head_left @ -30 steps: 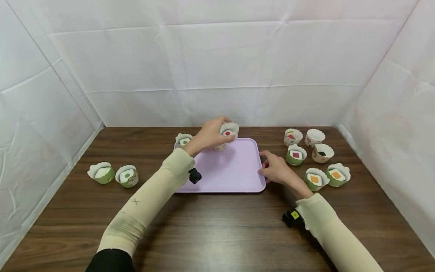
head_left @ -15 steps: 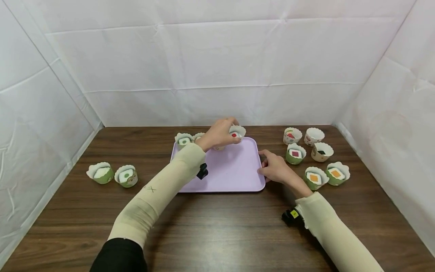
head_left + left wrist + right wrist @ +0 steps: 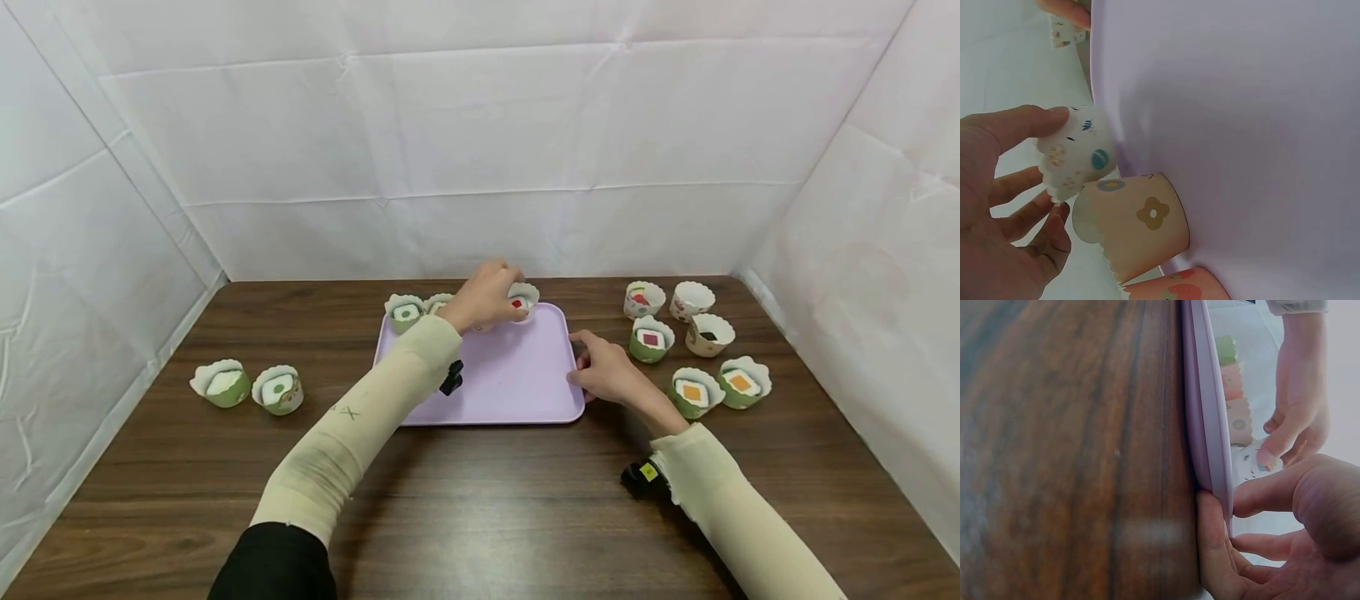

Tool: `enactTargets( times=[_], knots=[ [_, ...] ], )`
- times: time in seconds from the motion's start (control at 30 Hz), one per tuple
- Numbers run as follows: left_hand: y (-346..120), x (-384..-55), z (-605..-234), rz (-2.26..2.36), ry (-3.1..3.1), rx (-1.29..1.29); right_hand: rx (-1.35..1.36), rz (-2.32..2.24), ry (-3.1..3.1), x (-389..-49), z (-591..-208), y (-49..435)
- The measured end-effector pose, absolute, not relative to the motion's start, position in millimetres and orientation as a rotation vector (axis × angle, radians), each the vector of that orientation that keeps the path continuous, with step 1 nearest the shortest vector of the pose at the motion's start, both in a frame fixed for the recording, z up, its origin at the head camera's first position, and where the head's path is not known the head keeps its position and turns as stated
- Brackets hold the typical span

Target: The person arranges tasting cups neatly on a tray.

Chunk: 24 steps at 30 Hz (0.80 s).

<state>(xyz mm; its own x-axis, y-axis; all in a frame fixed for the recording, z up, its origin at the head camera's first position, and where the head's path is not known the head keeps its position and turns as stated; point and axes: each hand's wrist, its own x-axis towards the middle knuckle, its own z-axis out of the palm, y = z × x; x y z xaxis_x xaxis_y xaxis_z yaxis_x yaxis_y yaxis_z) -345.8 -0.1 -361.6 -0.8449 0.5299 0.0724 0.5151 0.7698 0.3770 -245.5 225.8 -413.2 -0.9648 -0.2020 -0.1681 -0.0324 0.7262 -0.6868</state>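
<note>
A white paper baking cup (image 3: 527, 296) with small printed motifs and a white-and-red piece inside is held by the rim in my left hand (image 3: 483, 297). It is at the back edge of the lilac tray (image 3: 510, 383), as the left wrist view shows. Right beside it on the tray stands a tan flower-print cup (image 3: 1154, 219), then a coral strawberry-print cup (image 3: 1182, 289). A green cup (image 3: 406, 313) is at the tray's back left corner. My right hand (image 3: 609, 372) pinches the tray's right edge, with fingers under and thumb over the rim.
On the right of the brown wooden table (image 3: 480, 517) stand several filled paper cups, among them a green one with an orange square (image 3: 693, 392) and a white one (image 3: 692, 300). Two green-toned cups (image 3: 279, 389) stand at the left. A white sheet (image 3: 480, 150) encloses the back and sides.
My left hand has carried the white paper baking cup to the right along the tray's back edge, then lowered it slightly. The right hand keeps its place at the tray's edge.
</note>
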Motion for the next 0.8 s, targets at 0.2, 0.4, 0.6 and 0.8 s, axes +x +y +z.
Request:
enactTargets(
  times=[0.2,0.4,0.6,0.8],
  knots=[
    [2.3,-343.5,-363.1,0.436,2.970,0.915,-0.176,-1.053,2.701,-246.1,-413.2,225.4],
    [4.2,-340.7,-362.1,0.344,2.994,0.975,-0.174,-1.058,2.697,-246.2,-413.6,225.7],
    [5.4,-341.8,-365.9,0.258,3.004,1.032,-0.174,-1.055,2.697,-246.4,-415.9,225.6],
    [6.3,-341.1,-368.0,0.287,3.009,0.989,-0.181,-1.057,2.697,-246.2,-414.2,224.9]
  ],
)
